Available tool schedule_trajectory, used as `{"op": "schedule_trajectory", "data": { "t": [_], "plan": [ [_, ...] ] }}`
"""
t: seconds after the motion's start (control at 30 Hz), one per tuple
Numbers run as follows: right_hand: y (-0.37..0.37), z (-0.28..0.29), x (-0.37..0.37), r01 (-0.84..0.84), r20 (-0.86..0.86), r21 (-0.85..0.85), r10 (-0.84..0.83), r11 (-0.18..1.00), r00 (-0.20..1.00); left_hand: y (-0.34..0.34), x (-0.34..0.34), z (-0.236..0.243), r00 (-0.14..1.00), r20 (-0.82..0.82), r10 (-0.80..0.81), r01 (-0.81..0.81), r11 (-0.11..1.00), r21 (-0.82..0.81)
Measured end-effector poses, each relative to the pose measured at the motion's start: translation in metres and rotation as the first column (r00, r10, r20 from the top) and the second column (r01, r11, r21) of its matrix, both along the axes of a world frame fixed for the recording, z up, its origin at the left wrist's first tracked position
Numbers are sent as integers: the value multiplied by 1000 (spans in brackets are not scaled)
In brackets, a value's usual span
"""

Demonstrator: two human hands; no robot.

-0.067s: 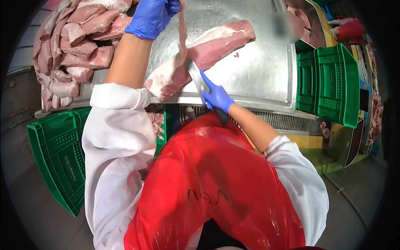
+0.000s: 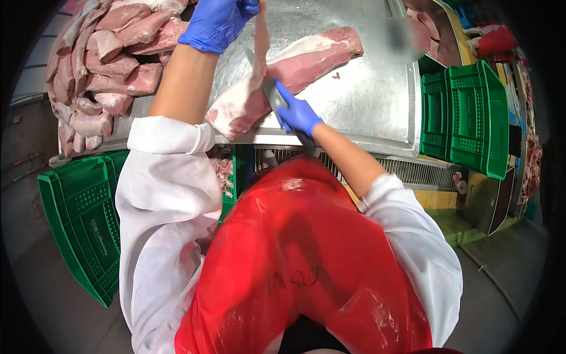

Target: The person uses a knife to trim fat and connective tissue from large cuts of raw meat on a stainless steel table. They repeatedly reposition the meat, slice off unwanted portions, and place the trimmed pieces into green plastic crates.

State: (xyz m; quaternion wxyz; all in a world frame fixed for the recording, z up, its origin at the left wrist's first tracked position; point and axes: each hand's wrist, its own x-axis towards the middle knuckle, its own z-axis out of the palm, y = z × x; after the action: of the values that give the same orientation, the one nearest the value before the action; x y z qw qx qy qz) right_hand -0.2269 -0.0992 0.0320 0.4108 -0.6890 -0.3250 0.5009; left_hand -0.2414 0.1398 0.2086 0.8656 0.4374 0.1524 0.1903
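Clock positions read about the meat slab, 12 pointing away from the wearer. The slab of pink meat lay on the steel table, its long axis running from 8 o'clock (near end, pale fat on top) to 2 o'clock (far end, fat along its upper edge).

Left hand, blue glove, at 10 to 11 o'clock: fingers closed on the upper end of a pale strip, which hung taut and nearly upright down to the slab's middle. Fingertips were partly cut off by the upper frame edge.

Right hand, blue glove, at 5 o'clock: wrapped around the handle of a knife, index finger stretched along the blade. The blade pointed toward 11 o'clock and crossed the slab at the foot of the strip; its tip showed past the strip on the left. Exact depth in the meat could not be told.

Surroundings: a small red scrap sat near the slab at 3 o'clock. A heap of meat pieces covered the table at 9 to 10 o'clock. Green crates stood at 3 to 4 o'clock (right crate) and 8 o'clock (left crate). The wearer's red apron filled 6 o'clock.
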Motion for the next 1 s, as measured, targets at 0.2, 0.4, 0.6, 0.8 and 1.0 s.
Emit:
{"op": "schedule_trajectory", "data": {
  "t": [0.2,0.4,0.6,0.8,1.0],
  "plan": [
    [-32,-21,-40,-40,69,65,36,997,997,26,-28,19,996,76,56,-56,998,-8],
    [27,-2,-36,18,-56,-5,-19,1000,998,14,-57,47,988,151,15,-14,1000,-13],
    [-15,-19,-78,-98,179,13,94,995,979,29,-84,68,978,195,76,-57,993,-99],
    [57,2,-72,-11,7,7,10,1000,1000,15,-117,93,960,255,113,-73,984,-162],
    [1,2,-116,-183,102,-25,185,983,977,36,-155,117,927,355,120,-103,992,-67]
  ]
}}
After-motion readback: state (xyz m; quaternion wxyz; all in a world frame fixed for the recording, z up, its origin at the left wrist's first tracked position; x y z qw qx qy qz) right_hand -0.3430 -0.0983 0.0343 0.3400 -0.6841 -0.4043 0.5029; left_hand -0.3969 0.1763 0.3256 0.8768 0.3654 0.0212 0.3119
